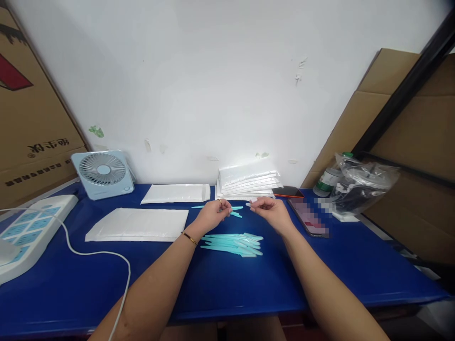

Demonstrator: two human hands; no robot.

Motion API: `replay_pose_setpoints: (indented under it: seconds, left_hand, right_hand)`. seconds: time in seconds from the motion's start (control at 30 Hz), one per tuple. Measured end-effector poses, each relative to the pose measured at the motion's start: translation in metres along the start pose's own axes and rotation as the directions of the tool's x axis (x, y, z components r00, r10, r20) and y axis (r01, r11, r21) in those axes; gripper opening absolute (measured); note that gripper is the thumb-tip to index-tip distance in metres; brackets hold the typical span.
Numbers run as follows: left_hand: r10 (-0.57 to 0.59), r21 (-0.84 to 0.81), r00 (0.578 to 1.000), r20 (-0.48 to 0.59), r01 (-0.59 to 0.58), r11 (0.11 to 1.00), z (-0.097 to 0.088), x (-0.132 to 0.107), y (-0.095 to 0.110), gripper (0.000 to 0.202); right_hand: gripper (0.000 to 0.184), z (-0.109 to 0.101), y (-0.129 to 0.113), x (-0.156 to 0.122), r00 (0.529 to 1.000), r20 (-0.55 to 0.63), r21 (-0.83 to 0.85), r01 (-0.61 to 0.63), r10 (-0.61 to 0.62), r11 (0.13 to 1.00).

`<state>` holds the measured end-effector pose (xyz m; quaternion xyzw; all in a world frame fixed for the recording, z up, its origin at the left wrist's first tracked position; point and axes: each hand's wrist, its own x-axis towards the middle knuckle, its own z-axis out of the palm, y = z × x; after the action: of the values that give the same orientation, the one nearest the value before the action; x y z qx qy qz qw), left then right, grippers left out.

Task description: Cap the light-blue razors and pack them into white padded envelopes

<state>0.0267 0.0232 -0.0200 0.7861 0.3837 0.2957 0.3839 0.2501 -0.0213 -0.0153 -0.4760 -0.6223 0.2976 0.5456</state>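
Observation:
My left hand [213,217] is closed in a pinch around slim turquoise eyebrow razors [236,208]; their ends stick out on both sides of the fingers, which hide the middle. Just to the right, my right hand [273,213] pinches a small whitish, translucent piece [248,204] that looks like a blade cap. A gap separates the two hands. Below them on the blue table lies a pile of turquoise razors [231,244], roughly parallel, with pale capped ends pointing right.
White padded envelopes [138,225] lie left, with a stack of more [249,179] by the wall. A fan [103,174], power strip [31,232] and cable [106,253] are left. Right are a phone [308,217], bottle [326,182] and plastic-wrapped item [362,184]. Cardboard [42,109] flanks the blue table [270,284].

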Motion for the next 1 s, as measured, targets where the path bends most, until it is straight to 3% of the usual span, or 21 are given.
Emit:
replay_pose_setpoints:
  seconds: [0.13, 0.3, 0.5, 0.73, 1.0]
  left_hand:
    - [-0.027, -0.141, 0.999, 0.041, 0.032, 0.989, 0.002, 0.001, -0.003, 0.030]
    - [-0.020, -0.165, 0.998, 0.052, 0.028, 0.986, 0.004, 0.002, -0.001, 0.029]
    - [-0.034, -0.268, 0.989, 0.142, 0.072, 0.961, 0.007, 0.001, 0.005, 0.030]
    - [-0.070, -0.271, 0.994, 0.083, 0.090, 0.958, -0.001, 0.002, -0.002, 0.034]
    - [-0.058, -0.251, 0.994, 0.092, 0.079, 0.965, 0.002, 0.001, 0.001, 0.034]
  right_hand:
    - [0.019, 0.002, 0.003, -0.001, 0.998, -0.027, -0.086, 0.057, -0.059, 0.995]
    - [0.020, 0.012, 0.003, -0.004, 0.997, 0.041, -0.047, 0.065, -0.063, 0.997]
    - [0.018, 0.020, -0.001, -0.006, 0.992, 0.113, -0.075, 0.067, -0.059, 0.995]
    - [0.029, 0.001, -0.001, -0.001, 0.998, -0.028, -0.061, 0.063, -0.065, 0.996]
    - [0.023, 0.014, -0.003, -0.006, 0.996, 0.081, -0.039, 0.046, -0.043, 0.998]
